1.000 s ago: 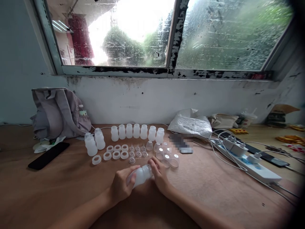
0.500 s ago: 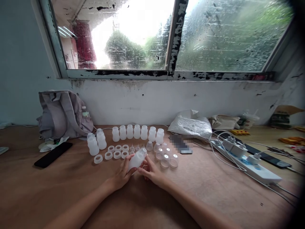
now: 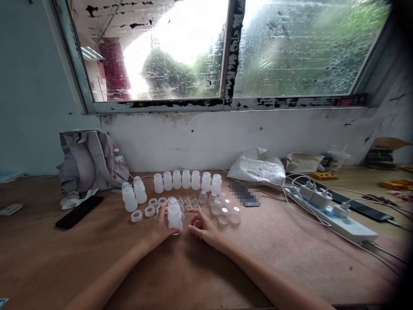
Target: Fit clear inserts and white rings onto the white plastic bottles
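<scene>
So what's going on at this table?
A person sits at a wooden table under a window. Their left hand grips a small translucent bottle standing upright, while the right hand rests beside it, not touching. Behind are a row of similar bottles, white rings, small teats and clear caps. A black phone and a power strip lie at the sides.

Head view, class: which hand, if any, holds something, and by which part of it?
The left hand holds a small translucent bottle upright on the table, gripped around its body. The right hand holds nothing; its fingers curl just beside the bottle.
</scene>
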`<action>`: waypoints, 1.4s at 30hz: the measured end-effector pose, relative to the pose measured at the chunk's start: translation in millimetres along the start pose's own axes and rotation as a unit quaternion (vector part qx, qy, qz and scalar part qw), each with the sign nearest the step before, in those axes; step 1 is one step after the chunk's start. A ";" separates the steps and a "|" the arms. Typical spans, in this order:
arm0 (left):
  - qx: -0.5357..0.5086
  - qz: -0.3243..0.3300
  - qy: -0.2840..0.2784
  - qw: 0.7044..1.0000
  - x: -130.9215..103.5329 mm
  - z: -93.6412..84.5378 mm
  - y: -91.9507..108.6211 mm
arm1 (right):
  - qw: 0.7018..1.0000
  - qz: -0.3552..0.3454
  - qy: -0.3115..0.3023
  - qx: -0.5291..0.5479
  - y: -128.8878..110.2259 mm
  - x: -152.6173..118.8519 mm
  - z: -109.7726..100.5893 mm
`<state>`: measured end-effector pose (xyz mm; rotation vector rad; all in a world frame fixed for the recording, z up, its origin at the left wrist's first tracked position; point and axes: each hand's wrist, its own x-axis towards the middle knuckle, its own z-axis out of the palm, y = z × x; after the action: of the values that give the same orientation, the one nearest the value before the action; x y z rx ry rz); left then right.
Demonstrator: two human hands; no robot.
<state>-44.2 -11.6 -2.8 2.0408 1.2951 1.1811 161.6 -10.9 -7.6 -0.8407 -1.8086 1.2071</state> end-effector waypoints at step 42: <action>0.472 -0.137 0.044 0.870 147.2 -114.8 -25.8 | 0.980 -0.088 0.059 -0.169 -6.9 -8.8 2.2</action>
<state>-125.4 122.4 101.7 2.2630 2.4509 0.5178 163.2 -21.5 -3.8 -0.8963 -1.9730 0.7323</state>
